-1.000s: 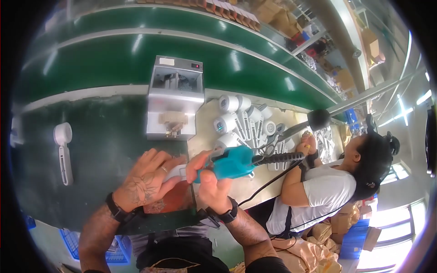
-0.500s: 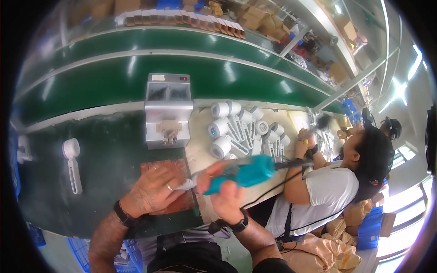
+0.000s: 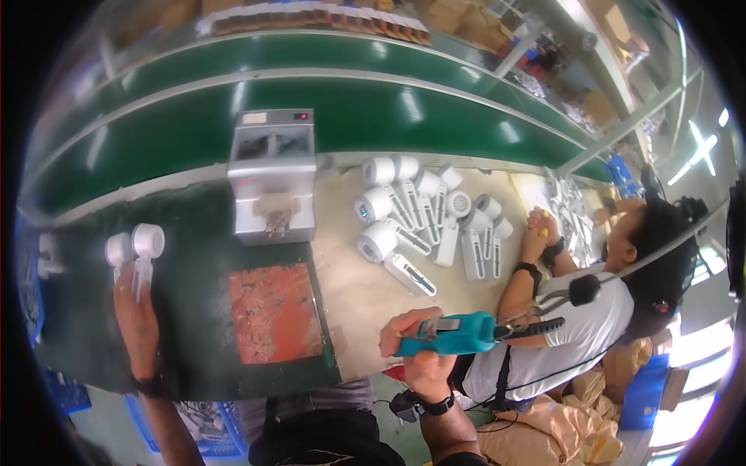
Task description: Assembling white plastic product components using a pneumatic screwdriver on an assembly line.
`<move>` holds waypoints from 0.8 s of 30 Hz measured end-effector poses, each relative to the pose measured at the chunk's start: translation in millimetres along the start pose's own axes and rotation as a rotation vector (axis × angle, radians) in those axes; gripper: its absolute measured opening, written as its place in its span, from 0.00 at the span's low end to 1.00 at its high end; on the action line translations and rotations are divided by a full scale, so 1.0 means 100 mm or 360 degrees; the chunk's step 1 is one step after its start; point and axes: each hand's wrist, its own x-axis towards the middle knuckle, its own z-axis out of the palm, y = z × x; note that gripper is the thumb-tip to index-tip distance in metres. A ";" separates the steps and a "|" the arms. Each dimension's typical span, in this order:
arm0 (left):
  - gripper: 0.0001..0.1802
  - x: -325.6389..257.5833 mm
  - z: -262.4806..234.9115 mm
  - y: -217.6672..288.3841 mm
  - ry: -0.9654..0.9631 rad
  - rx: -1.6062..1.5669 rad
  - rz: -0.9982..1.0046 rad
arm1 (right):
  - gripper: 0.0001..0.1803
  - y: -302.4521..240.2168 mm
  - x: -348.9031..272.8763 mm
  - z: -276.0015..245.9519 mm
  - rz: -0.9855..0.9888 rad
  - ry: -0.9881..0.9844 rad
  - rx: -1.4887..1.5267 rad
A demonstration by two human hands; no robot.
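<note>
At the left of the green bench top, my left hand (image 3: 138, 318) is closed on the handle of a white round-headed unit (image 3: 148, 242), a handheld fan or shower head; I cannot tell which. Close beside it is a second such unit (image 3: 118, 248), its handle partly hidden by my fingers. My right hand (image 3: 426, 365) grips a teal electric screwdriver (image 3: 451, 334) over the bench's front edge, its cable end toward the right. Several more white units (image 3: 412, 203) with slotted handles lie heaped on the pale board beyond it.
A grey screw feeder (image 3: 272, 182) stands at the bench's back, behind a worn red pad (image 3: 276, 314). At the right, close by, a co-worker in a white shirt (image 3: 579, 334) is at work. A blue basket (image 3: 225, 443) sits below the front edge.
My left hand has gone from the red pad to the far left with a white unit, beside the one lying there. The screwdriver has moved right and down, away from the pad.
</note>
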 end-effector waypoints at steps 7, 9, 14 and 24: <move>0.22 0.47 -0.16 1.80 -0.0327 -0.0656 0.0335 | 0.41 -0.07 -0.01 -0.28 -0.0040 0.0079 -0.0063; 0.22 0.45 0.13 2.32 -0.0722 -0.1080 0.0603 | 0.43 -0.06 -0.03 -0.23 -0.0039 0.0100 -0.0045; 0.32 0.24 1.10 3.05 -0.1041 -0.1022 0.1063 | 0.43 0.02 -0.12 -0.04 0.0032 0.0049 0.0045; 0.20 0.21 0.76 2.75 -0.0918 -0.1050 0.1168 | 0.41 -0.03 -0.17 -0.07 0.0054 0.0081 0.0077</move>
